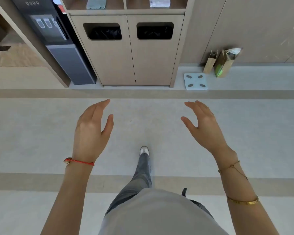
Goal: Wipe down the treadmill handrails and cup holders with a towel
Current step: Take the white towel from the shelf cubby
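No treadmill shows in this view, so its handrails and cup holders cannot be placed. The likeliest towel is the folded grey-blue cloth (96, 3) in the open shelf at the far left of the cabinet (132, 53); a white folded item (159, 2) sits in the compartment to its right, and whether that is cloth or packaging I cannot tell. Both lie at the top edge of the picture, well apart from the hands.

The main risk, as I judge it, is picking the wrong item from the shelf, since the two lie in neighbouring compartments and neither is clearly seen. A second risk is footing: the person is mid-stride, one shoe (144, 150) forward on the pale floor (32, 133), and a bathroom scale (195, 81) lies on the low ledge to the right of the cabinet, near two paper bags (222, 62) leaning on the wall.

The left hand (91, 131) hangs in the air with fingers straight and together, thumb spread, holding nothing and touching nothing. The right hand (203, 125) mirrors it, fingers relaxed and extended, palm turned inward, also empty. A dark water dispenser (58, 44) stands to the left of the cabinet, and two bin openings (129, 31) lined with black bags sit in the cabinet doors below the shelf.
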The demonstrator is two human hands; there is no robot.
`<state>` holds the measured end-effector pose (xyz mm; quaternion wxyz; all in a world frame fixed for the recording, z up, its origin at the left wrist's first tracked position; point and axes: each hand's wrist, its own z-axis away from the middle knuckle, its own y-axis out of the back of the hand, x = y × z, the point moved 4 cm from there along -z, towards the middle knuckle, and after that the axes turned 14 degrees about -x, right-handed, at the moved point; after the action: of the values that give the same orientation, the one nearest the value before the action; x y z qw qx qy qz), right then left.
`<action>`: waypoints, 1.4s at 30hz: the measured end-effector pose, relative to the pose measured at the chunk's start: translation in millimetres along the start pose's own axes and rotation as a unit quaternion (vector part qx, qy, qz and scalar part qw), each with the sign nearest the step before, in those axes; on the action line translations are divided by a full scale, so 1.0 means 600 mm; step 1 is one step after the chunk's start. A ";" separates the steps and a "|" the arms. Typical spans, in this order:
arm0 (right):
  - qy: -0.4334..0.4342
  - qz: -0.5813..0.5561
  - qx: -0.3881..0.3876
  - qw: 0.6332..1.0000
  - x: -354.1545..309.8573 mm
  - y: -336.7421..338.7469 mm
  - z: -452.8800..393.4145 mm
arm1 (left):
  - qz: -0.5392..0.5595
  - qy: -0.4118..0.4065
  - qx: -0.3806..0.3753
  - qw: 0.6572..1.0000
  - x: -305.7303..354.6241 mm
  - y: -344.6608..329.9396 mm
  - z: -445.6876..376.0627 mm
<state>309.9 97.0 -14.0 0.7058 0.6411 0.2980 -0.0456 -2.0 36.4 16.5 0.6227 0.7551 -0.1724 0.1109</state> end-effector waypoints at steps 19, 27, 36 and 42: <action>-0.048 -0.038 0.005 0.998 0.034 0.049 -0.552 | 0.025 0.017 -0.007 1.000 -0.217 -0.008 -0.533; -0.047 -0.041 0.004 0.998 0.106 0.058 -0.752 | 0.030 0.002 -0.004 1.000 -0.248 -0.064 -0.736; -0.016 -0.061 0.032 0.997 0.210 0.160 -1.038 | 0.042 -0.020 0.025 0.999 -0.225 -0.098 -1.052; -0.007 -0.046 0.038 0.998 0.260 0.205 -1.175 | 0.037 -0.035 0.033 0.998 -0.220 -0.119 -1.203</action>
<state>237.0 825.3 19.1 0.6800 0.6531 0.3198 -0.0938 -60.3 770.6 45.6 0.5868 0.7716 -0.2182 0.1127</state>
